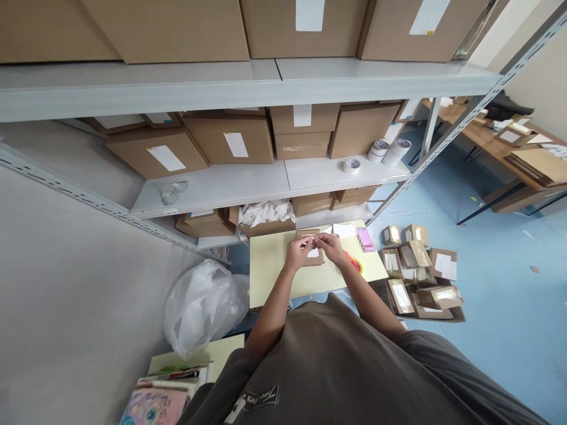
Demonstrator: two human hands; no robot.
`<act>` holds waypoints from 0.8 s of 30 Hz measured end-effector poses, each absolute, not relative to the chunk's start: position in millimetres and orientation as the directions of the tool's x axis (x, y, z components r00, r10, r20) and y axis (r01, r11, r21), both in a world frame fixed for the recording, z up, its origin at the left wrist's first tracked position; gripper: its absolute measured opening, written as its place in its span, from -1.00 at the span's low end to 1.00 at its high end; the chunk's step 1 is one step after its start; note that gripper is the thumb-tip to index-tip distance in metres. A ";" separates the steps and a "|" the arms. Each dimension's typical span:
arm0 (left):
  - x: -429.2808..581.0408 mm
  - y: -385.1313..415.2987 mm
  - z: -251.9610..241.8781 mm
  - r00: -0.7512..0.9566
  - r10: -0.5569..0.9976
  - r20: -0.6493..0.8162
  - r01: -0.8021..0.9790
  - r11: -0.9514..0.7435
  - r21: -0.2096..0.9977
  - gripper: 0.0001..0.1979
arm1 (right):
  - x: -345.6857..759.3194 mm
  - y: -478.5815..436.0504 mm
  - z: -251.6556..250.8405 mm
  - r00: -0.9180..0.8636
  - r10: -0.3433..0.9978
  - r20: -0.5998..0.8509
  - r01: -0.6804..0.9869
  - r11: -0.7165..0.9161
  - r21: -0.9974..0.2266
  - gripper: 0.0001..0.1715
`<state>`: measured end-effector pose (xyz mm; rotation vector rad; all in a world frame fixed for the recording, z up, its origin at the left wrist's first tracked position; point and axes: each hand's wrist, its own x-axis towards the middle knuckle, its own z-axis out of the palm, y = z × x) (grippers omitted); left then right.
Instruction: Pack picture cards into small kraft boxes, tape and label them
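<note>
- Pale desk (270,271) against grey shelving (221,184), head view; small box (315,261) with white label (313,253) lies on it.
- Left hand (297,252) and right hand (330,245) meet fingertip to fingertip over the box; I can't tell whether anything's pinched.
- I'd stay steady, pinch lightly, keep low.
- Orange-yellow item (353,261) right of the box: I'd steer round it.
- Clear bag (204,310) left, heaped boxes (415,254) right, crowd me.

Brown cartons (215,141) and white tape rolls (396,152) rest on grey shelving (248,180). A bulging translucent plastic bag (206,307) sits near a pink-covered book (155,404); small taped boxes (415,255) form a heap on blue floor (500,277).
</note>
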<state>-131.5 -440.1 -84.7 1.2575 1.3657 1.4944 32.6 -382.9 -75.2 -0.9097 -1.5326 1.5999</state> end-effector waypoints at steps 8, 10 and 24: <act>-122.5 -442.2 -90.2 -0.239 0.939 0.249 0.263 -0.184 0.947 -0.74 | 40.6 -380.1 -77.0 -0.503 0.864 -0.005 -0.025 -0.020 -0.999 -0.52; -118.9 -442.3 -90.6 -0.238 0.935 0.262 0.284 -0.190 0.940 -0.75 | 43.6 -378.4 -76.1 -0.509 0.861 -0.004 -0.024 -0.019 -1.000 -0.53; -102.6 -450.6 -71.4 -0.328 0.918 0.222 0.254 -0.140 0.957 -0.73 | 52.4 -374.3 -72.5 -0.557 0.825 0.095 0.080 0.167 -0.983 -0.65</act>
